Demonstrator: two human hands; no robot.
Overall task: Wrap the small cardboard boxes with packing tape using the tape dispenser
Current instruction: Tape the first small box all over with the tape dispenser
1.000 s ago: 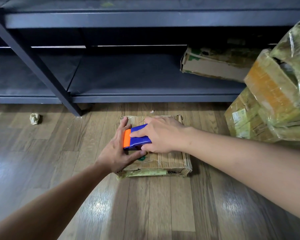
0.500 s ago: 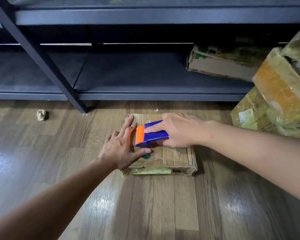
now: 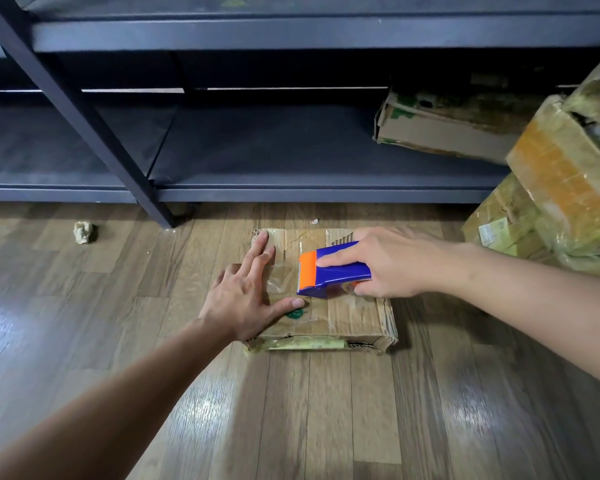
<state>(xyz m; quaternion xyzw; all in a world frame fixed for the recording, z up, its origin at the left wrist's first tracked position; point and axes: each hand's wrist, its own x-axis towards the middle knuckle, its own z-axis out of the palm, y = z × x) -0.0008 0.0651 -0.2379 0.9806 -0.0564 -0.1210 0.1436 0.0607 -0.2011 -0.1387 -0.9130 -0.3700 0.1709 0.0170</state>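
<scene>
A flat, worn cardboard box (image 3: 354, 320) lies on the wooden floor in front of a dark shelf. My left hand (image 3: 246, 296) rests flat on the box's left part, fingers straight and spread, thumb on the top face. My right hand (image 3: 385, 265) grips a blue tape dispenser (image 3: 336, 271) with an orange toothed blade end, held over the middle of the box top. A strip of clear tape (image 3: 281, 275) runs on the box between my left fingers and the blade.
A dark metal shelf unit (image 3: 291, 168) stands behind, with a battered carton (image 3: 440, 133) on its lowest board. Taped cartons (image 3: 561, 188) are stacked at the right. A crumpled paper ball (image 3: 84, 232) lies on the floor at the left.
My right hand has drawn the dispenser to the right across the box top, away from my left hand. The left hand stays pressed on the box's left part.
</scene>
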